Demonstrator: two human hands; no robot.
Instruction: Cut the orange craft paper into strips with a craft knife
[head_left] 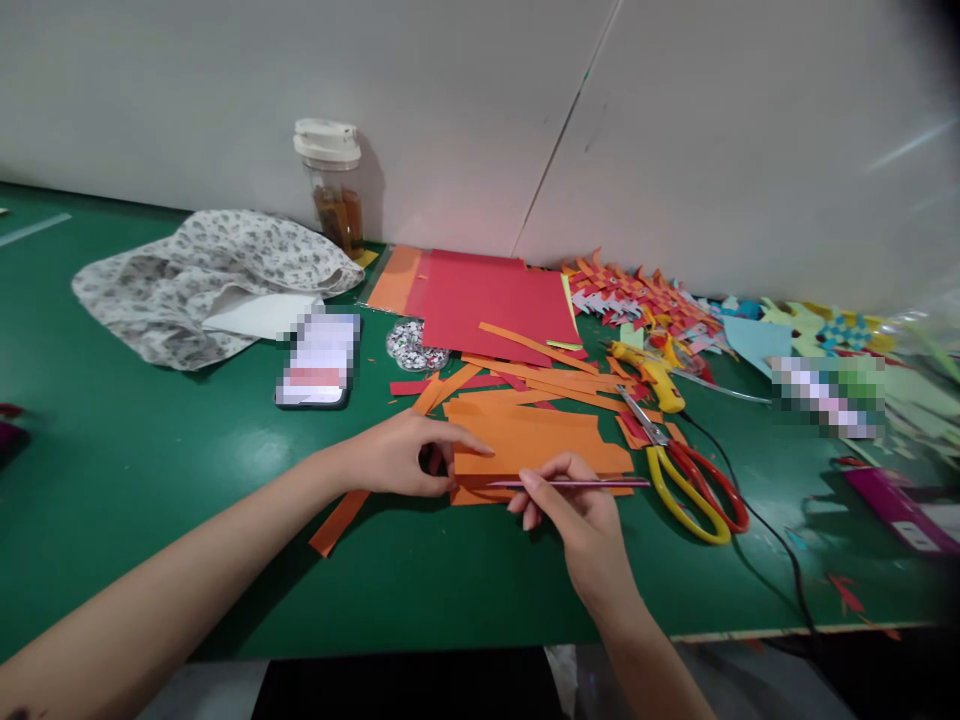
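Note:
Folded orange paper (536, 435) lies on the table in front of me. At its left side, my left hand (420, 452) grips the paper, index finger stretched across the top and thumb at the lower left edge. My right hand (574, 505) is closed around a thin pink pencil (615, 484), which lies nearly level over the lower fold with its pointed end to the left. Right beside the paper rest scissors (686, 480) with one yellow and one red handle. Loose orange strips (341, 522) lie around the sheet.
Behind the paper are red sheets (491, 305), a container of small round eyes (416, 345) and a yellow glue gun (652, 375) with a black cord. A phone (321, 360), patterned cloth (240, 265) and drink bottle (334, 190) stand left. Woven paper pieces (645, 295) sit back right.

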